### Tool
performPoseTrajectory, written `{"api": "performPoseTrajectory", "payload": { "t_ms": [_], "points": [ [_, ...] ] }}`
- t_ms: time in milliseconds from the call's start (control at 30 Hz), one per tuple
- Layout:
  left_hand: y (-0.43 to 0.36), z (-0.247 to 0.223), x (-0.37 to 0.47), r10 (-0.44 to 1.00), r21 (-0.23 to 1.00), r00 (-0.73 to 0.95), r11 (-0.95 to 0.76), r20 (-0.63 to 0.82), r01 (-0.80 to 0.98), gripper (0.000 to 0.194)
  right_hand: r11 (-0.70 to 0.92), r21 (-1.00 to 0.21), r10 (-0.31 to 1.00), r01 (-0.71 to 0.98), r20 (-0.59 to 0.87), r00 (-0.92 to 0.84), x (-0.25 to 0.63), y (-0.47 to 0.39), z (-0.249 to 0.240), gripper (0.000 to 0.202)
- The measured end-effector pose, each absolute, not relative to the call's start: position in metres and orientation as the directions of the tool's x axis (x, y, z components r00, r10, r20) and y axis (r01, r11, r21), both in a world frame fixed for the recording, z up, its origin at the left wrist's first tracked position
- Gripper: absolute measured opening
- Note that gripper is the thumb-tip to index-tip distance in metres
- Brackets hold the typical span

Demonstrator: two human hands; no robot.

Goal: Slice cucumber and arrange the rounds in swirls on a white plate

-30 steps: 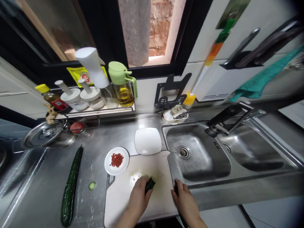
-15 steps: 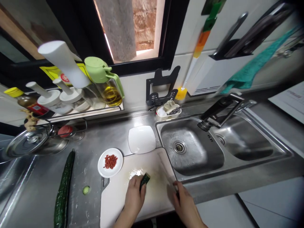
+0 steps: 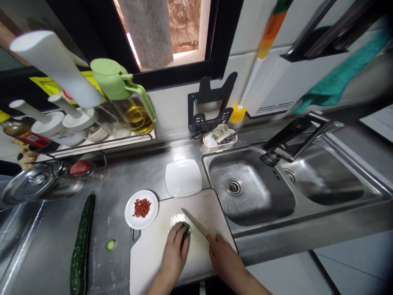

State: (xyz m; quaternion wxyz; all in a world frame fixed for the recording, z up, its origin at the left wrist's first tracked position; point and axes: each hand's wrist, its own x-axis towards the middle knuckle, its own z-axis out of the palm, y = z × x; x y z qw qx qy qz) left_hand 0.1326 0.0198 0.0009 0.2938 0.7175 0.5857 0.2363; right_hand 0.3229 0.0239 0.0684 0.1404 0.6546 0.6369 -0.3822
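My left hand (image 3: 175,249) is closed around a short piece of cucumber (image 3: 185,230), resting on the white cutting board (image 3: 147,262). Most of the piece is hidden under the fingers. In my right hand (image 3: 221,255) is a kitchen knife (image 3: 196,224), its handle covered by the fingers. The blade slants up and left across the board, with its tip above and close to the cucumber piece. At the board's upper left edge stands a round white plate (image 3: 130,211) of small red dried berries. Behind the board lies a bare white square plate (image 3: 183,178).
A whole cucumber (image 3: 82,246) and a cut cucumber end (image 3: 111,245) lie on the steel counter at left. The double sink (image 3: 254,188) with a black faucet (image 3: 285,139) is on the right. An oil jug (image 3: 129,98) and jars stand on the rack at back left.
My right hand has moved left with the knife, bringing the blade close to the cucumber piece. The left hand keeps its grip, and the piece now lies more under the fingers.
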Motion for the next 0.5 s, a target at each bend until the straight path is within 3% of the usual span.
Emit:
{"api": "performPoseTrajectory", "payload": {
  "t_ms": [200,500],
  "points": [
    [0.019,-0.008,0.132,0.973,0.675,0.227,-0.185,0.027,0.714,0.029,-0.097,-0.27,0.684,0.958,-0.718,-0.133,0.315,0.037,0.07,0.057],
    [0.019,-0.008,0.13,0.964,0.593,0.261,-0.236,0.045,0.769,0.027,0.037,-0.251,0.698,0.967,-0.686,-0.204,0.32,0.023,0.091,0.062]
  ]
}}
